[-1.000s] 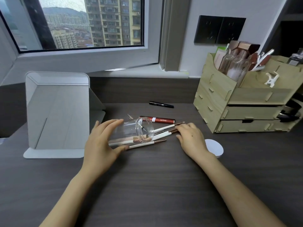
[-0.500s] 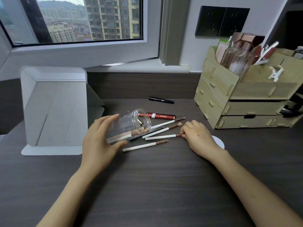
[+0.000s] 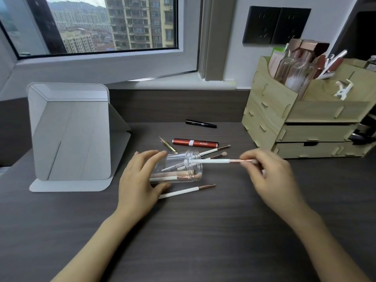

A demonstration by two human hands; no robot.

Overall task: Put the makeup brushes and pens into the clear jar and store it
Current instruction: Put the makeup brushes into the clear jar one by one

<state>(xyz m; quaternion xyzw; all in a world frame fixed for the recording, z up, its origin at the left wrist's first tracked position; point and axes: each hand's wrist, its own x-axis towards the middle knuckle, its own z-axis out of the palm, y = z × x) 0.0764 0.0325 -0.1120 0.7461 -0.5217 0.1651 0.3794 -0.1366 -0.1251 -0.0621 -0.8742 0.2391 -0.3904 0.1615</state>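
Observation:
The clear jar [image 3: 184, 169] lies on its side on the dark desk, mouth to the right, with a brush or two inside. My left hand [image 3: 140, 180] grips its closed end. My right hand [image 3: 266, 171] pinches a white-handled brush [image 3: 213, 161] by its copper ferrule, the handle end pointing into the jar's mouth. Another white brush [image 3: 187, 191] lies in front of the jar. Two more brushes [image 3: 215, 150] lie behind it. A red tube [image 3: 195, 143], a gold pen [image 3: 167, 144] and a black pen [image 3: 200, 123] lie farther back.
A grey folding mirror [image 3: 69, 131] stands at the left. A wooden drawer organiser [image 3: 305, 119] filled with cosmetics stands at the right. The window sill runs along the back edge of the desk.
My right hand has picked one white brush up off the desk and brought its handle to the jar's mouth. The left hand still holds the jar on its side.

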